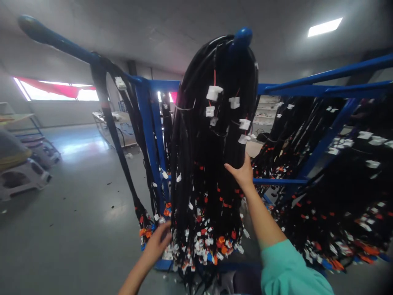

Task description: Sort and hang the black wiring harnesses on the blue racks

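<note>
A thick bundle of black wiring harnesses [196, 155] hangs from a blue rack peg [242, 37] in front of me. White connectors [214, 93] sit high on it, and many white, red and orange ones cluster at its lower ends. My right hand [243, 174] grips the bundle's right side, with the thumb across the front and the other fingers hidden behind. Lower down, my left hand [158, 242] is at the bundle's left edge, its fingers stretched out and apart; their tips meet or nearly meet the wires.
More harnesses hang on the rack at the right [334, 196], and a thin bundle [118, 143] hangs at the left. The blue rack frame [149, 143] stands behind. A worktable [121, 127], a grey stool [26, 176] and grey floor [82, 221] lie to the left.
</note>
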`<state>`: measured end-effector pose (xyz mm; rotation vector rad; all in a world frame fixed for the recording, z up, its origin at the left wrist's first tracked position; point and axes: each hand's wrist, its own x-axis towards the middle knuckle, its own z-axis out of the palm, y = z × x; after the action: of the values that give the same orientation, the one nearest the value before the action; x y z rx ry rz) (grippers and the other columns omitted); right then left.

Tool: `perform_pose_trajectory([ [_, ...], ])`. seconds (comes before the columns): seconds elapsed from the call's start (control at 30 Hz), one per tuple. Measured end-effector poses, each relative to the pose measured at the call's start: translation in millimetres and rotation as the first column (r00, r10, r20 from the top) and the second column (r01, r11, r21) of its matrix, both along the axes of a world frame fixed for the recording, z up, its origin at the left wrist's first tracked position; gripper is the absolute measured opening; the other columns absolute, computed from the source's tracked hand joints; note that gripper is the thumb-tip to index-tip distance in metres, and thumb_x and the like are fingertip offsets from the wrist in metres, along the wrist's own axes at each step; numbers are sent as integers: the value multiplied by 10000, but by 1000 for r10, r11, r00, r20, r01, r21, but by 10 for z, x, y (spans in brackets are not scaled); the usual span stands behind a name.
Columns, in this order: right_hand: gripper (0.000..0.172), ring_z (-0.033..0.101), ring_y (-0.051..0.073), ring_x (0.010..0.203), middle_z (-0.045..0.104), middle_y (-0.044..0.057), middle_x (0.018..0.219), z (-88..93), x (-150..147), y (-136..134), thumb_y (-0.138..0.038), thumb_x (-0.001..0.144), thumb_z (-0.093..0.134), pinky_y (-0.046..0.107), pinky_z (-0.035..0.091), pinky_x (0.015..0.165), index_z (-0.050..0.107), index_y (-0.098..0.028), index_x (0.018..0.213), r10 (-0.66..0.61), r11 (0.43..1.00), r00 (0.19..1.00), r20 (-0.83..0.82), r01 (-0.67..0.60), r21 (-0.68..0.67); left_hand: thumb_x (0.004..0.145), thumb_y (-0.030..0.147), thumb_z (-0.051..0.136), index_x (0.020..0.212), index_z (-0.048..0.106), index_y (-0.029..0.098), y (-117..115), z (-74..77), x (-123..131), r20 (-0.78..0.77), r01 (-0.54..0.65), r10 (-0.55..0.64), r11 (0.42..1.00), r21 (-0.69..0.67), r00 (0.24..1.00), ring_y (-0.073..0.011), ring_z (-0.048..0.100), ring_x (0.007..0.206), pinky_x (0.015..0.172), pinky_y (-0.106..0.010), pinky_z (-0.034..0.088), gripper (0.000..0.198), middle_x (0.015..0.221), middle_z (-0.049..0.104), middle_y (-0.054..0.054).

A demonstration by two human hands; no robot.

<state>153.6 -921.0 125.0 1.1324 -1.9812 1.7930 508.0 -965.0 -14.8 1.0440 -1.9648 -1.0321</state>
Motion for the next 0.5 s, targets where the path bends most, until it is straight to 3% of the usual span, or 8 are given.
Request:
perform_pose_trajectory([
  [0.1,817,553,296,1036,582,130,1139,8,51,32,-547,506,696,468,423,912,485,-145,1185,-37,999,997,68,37,13,685,579,580,1221,463,184,-611,723,-294,-203,-94,67,987,-127,977,-298,452,1211,1048,-469,314,676,1296,485,-146],
  [0.17,737,581,294,952,616,120,1035,4,93,68,-550,495,701,459,450,858,536,-136,1082,-59,998,992,108,56,31,636,616,615,1300,374,161,-926,1265,-592,-348,-72,4,980,-183,937,-308,329,1303,1083,-457,255,840,1397,353,-170],
  [0.23,696,588,290,914,619,115,988,-8,135,100,-550,500,706,452,460,832,546,-135,1035,-58,997,991,119,52,49,585,671,627,1307,360,162,-1092,1702,-905,-496,64,-151,980,-188,855,-318,241,1344,1101,-454,213,922,1428,305,-159],
  [0.27,698,584,290,926,613,117,1002,-16,156,108,-548,507,707,453,458,839,539,-137,1046,-49,998,993,111,44,50,571,696,620,1275,395,168,-1117,1854,-1043,-550,180,-243,969,-167,799,-326,262,1332,1090,-459,234,908,1388,370,-148],
  [0.33,771,549,297,1027,570,133,1118,-34,201,96,-542,514,714,465,428,905,489,-148,1138,-43,999,996,77,41,24,584,675,631,1212,446,163,-1075,2013,-1237,-621,442,-399,892,-93,675,-339,378,1255,1043,-470,308,831,1279,489,-137],
  [0.37,850,507,303,1104,521,145,1205,-43,223,74,-540,505,723,473,394,954,439,-153,1206,-54,999,997,59,54,3,582,655,650,1194,450,162,-1026,2032,-1286,-637,487,-420,870,-80,646,-335,429,1208,1021,-465,335,812,1229,524,-130],
  [0.5,1145,357,300,1273,331,179,1395,-56,275,-73,-532,446,760,474,280,1063,206,-148,1371,-88,995,995,53,90,-41,543,599,722,1184,443,163,-836,1931,-1228,-576,410,-418,899,-153,703,-316,473,1147,1007,-445,338,824,1168,546,-120],
])
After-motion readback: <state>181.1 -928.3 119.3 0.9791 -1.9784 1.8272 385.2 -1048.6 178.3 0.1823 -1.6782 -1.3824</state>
